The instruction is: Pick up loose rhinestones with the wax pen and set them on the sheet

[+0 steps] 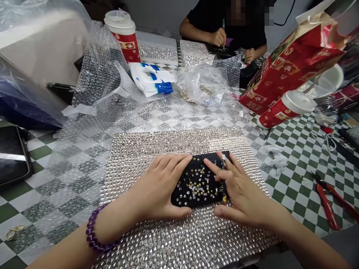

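A black ridged tray (175, 189) lies on a large sheet studded with silver rhinestones (162, 239). Loose clear and gold-backed rhinestones (199, 186) are scattered over its grooves. Around the tray's left side is my left hand (157, 186), with fingertips at the far edge and the thumb by the near edge. My right hand (242, 190) covers the tray's right end and keeps a slim black pen-shaped tool (224, 194) between its fingers, white end pointing away from me. Its index finger stretches over the tray, and the thumb rests near the front edge.
Red-handled pliers (327, 203) lie at right, and a phone (12, 157) at left. Beyond the sheet are bubble wrap (95, 74), a wipes pack (151, 78), a plastic bag (204, 84), cups (286, 108) and a red paper bag (291, 67). Opposite, a person (218, 37) holds a pen-like tool.
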A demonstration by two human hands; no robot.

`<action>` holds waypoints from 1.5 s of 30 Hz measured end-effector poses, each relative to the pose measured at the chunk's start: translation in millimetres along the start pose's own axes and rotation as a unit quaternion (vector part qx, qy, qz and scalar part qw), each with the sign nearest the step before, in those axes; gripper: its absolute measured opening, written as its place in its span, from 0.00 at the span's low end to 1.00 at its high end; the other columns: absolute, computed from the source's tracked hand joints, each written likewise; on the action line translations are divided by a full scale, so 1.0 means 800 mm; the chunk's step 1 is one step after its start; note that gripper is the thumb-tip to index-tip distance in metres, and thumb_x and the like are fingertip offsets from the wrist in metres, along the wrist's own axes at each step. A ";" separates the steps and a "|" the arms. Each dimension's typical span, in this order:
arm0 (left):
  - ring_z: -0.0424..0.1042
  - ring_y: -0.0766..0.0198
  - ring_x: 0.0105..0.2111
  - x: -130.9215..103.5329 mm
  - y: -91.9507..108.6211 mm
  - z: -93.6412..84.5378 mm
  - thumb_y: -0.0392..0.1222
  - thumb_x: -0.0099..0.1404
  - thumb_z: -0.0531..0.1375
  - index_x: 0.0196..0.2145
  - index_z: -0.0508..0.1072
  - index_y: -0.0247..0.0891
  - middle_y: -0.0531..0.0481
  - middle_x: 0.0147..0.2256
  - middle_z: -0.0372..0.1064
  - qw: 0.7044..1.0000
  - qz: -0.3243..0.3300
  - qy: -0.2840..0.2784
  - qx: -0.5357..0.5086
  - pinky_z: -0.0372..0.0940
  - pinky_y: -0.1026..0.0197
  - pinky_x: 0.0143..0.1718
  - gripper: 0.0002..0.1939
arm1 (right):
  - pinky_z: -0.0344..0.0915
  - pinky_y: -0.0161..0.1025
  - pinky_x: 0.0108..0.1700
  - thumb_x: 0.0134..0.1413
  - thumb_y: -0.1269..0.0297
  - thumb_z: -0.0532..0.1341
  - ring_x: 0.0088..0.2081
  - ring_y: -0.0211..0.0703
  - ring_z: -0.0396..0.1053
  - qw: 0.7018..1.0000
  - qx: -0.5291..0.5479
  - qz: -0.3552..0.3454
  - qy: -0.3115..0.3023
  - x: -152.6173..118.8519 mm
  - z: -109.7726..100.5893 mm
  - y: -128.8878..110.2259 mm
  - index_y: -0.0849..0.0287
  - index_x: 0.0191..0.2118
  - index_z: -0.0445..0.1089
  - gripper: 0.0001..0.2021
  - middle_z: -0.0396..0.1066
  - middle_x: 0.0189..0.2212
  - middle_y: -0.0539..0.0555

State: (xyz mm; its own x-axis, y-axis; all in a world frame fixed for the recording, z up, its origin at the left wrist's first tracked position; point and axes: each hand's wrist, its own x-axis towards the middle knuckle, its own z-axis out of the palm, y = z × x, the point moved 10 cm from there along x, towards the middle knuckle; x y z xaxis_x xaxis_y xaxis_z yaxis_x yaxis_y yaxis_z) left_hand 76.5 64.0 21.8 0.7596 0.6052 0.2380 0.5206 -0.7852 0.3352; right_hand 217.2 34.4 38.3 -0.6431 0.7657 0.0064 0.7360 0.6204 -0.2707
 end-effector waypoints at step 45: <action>0.62 0.39 0.60 0.004 0.002 -0.002 0.71 0.56 0.68 0.70 0.43 0.32 0.32 0.62 0.61 1.000 -0.002 0.002 -0.016 0.56 0.39 0.64 0.61 | 0.42 0.78 0.73 0.71 0.39 0.51 0.78 0.67 0.32 0.997 0.068 0.035 -0.020 0.001 -0.008 0.021 0.52 0.70 0.45 0.33 0.49 0.76 0.60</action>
State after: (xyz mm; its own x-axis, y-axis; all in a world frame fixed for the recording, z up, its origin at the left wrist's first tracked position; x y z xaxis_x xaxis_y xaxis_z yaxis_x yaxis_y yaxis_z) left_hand 79.0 65.2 24.5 0.7557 0.6090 0.2409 0.5105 -0.7782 0.3659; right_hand 230.2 47.0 39.6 -0.6007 0.7975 -0.0554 0.7459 0.5342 -0.3978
